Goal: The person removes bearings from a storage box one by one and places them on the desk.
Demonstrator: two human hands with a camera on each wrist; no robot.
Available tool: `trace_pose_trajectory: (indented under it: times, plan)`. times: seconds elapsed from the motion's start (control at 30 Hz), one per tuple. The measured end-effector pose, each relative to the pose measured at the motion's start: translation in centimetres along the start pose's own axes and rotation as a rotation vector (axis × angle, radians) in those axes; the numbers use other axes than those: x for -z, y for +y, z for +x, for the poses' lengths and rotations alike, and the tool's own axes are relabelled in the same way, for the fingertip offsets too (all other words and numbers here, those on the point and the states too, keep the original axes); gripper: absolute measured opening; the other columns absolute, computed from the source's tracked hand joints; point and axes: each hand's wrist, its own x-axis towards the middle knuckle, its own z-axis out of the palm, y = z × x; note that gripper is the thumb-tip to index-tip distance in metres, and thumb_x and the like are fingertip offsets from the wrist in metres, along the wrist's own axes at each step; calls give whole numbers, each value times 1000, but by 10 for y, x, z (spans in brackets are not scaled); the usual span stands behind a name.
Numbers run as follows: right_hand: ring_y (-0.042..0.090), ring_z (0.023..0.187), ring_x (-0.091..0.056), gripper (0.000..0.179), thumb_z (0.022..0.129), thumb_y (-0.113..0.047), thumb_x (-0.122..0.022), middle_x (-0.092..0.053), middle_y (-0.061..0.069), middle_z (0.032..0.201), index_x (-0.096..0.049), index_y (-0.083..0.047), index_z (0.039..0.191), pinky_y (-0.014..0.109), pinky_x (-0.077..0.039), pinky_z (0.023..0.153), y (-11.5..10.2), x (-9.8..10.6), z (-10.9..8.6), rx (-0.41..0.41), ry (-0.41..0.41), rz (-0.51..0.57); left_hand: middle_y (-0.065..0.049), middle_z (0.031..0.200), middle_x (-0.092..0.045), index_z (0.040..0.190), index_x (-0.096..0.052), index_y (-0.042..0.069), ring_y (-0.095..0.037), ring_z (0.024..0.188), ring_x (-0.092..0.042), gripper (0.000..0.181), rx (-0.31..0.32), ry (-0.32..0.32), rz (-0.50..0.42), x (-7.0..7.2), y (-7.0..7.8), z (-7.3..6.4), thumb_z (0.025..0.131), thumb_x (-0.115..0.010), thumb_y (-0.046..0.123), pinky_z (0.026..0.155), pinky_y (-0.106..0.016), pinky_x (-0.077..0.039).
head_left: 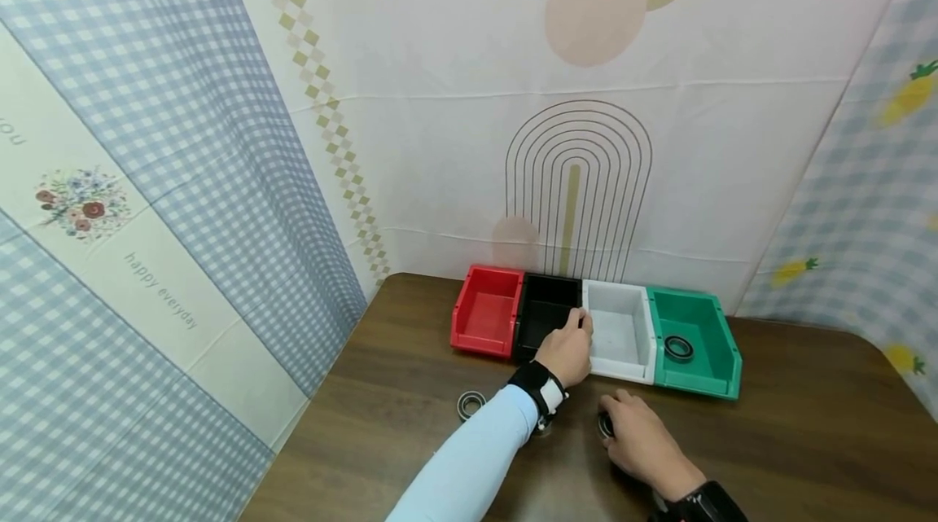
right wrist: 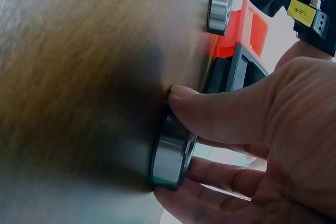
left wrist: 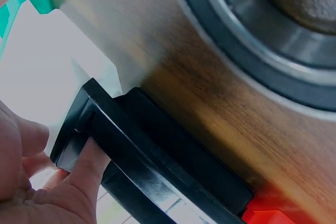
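My left hand (head_left: 567, 353) reaches to the black bin (head_left: 548, 302), where it borders the white bin (head_left: 621, 326). In the left wrist view one finger (left wrist: 90, 163) dips inside the black bin, and the hand grips its side wall; the fingertips are partly hidden. Right of it, on the brown table, my right hand (head_left: 645, 440) holds a ball bearing (right wrist: 170, 156) on edge between thumb and fingers, its rim close against the tabletop in the right wrist view.
A red bin (head_left: 487, 310) stands leftmost in the row, and a green bin (head_left: 707, 359) with a bearing (head_left: 678, 348) in it stands rightmost. Another bearing (head_left: 471, 404) lies on the table beside my left forearm. A cloth backdrop (head_left: 440, 164) rises behind the bins.
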Motion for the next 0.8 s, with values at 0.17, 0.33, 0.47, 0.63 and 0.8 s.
trace_pose_trajectory:
  times: [0.17,0.33,0.47,0.63,0.8]
  plan:
    - [31,102,-67,35,82,-10,-89,-67,11,106,-71,-4,112,53,-59,89,0,-2,-2,-7,20,4,-6,157,-51,156,-53,9,-5,42,-41,60,-5,6,12,0,0,-1,100,-70,19,40,-14,-35]
    - [30,102,-67,34,82,-11,-89,-66,10,105,-71,-5,111,52,-59,89,1,-3,-3,-9,31,6,-7,158,-50,158,-52,9,-6,41,-39,61,2,-8,6,2,0,-1,100,-70,19,40,-15,-34]
    - [30,103,-67,36,82,-11,-89,-66,11,107,-71,-4,113,52,-59,90,1,-3,-3,-18,20,9,-6,158,-50,158,-51,10,-5,41,-39,60,3,-17,18,1,0,-2,101,-68,19,40,-15,-34]
    - [30,106,-66,38,83,-13,-88,-66,11,110,-71,-4,116,53,-58,92,1,-2,-2,-34,-2,7,-7,158,-50,159,-50,10,-5,41,-39,61,1,-13,28,1,2,-2,101,-68,19,40,-15,-34]
    - [29,106,-66,38,84,-13,-88,-66,11,110,-71,-4,117,53,-58,93,1,-1,-1,-43,-10,7,-7,158,-50,159,-50,10,-5,42,-39,62,-3,-2,40,1,2,-1,101,-69,20,41,-15,-35]
